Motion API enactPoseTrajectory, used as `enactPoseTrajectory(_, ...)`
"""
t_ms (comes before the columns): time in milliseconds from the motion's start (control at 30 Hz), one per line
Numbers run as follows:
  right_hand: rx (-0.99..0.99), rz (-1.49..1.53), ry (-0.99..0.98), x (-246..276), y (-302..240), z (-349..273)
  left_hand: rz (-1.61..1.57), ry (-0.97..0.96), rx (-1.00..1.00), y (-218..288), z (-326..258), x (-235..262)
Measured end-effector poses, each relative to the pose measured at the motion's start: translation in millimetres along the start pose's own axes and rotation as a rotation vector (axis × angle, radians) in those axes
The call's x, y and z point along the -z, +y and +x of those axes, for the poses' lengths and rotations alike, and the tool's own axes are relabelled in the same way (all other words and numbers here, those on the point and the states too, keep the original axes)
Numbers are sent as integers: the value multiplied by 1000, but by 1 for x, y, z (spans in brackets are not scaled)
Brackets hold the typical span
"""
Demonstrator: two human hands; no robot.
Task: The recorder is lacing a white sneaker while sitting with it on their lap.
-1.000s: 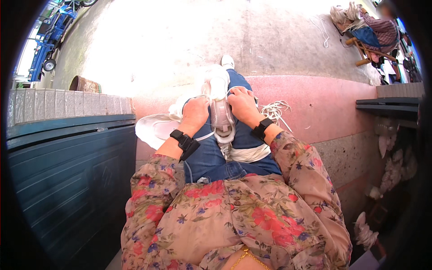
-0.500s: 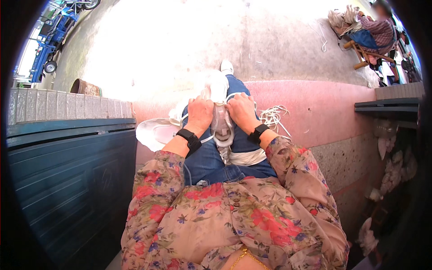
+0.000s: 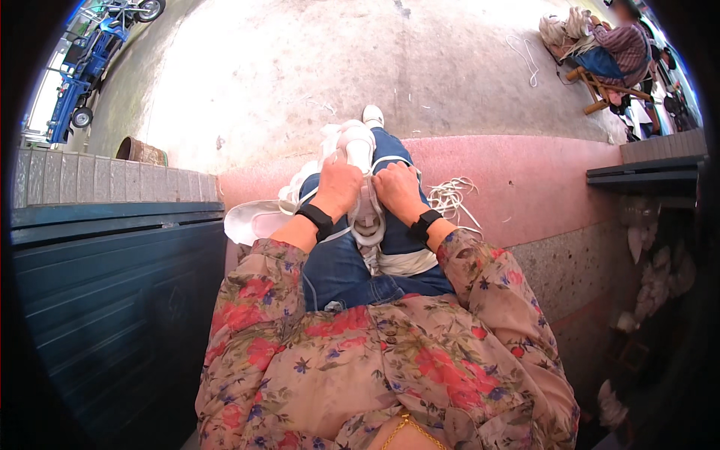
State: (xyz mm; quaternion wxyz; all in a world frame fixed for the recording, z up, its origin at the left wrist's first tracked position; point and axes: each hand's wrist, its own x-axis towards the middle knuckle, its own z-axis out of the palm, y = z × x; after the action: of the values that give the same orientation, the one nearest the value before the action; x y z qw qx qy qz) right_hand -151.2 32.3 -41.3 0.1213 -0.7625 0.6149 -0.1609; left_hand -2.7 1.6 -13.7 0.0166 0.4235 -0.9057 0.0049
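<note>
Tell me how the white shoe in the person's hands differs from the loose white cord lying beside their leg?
The white shoe rests on the lap, gripped by the left hand and right hand; the white cord lies untouched on the pink ledge. The shoe is bulky and solid, the cord a thin, tangled bundle. Both are white.

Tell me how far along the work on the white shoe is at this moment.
Done: cannot tell; no finished shoes are clearly visible. In hand: the left hand and right hand both grip a white shoe lying across the lap. Left: a loose bundle of white laces lies unused on the pink ledge, beside the right knee.
</note>
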Motion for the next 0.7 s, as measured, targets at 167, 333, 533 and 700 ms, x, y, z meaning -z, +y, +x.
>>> enactPoseTrajectory(167,7,62,-45,9,-4,-5,-408,-118,405,-22,-16,-27)
enactPoseTrajectory(333,17,86,-94,21,-6,-9,-165,-118,266,-4,-10,7)
enactPoseTrajectory(533,15,112,-62,12,-2,-7,25,64,3,8,2,-6)
enactPoseTrajectory(700,42,120,65,14,-5,-11,-355,-121,354,-11,-7,-17)
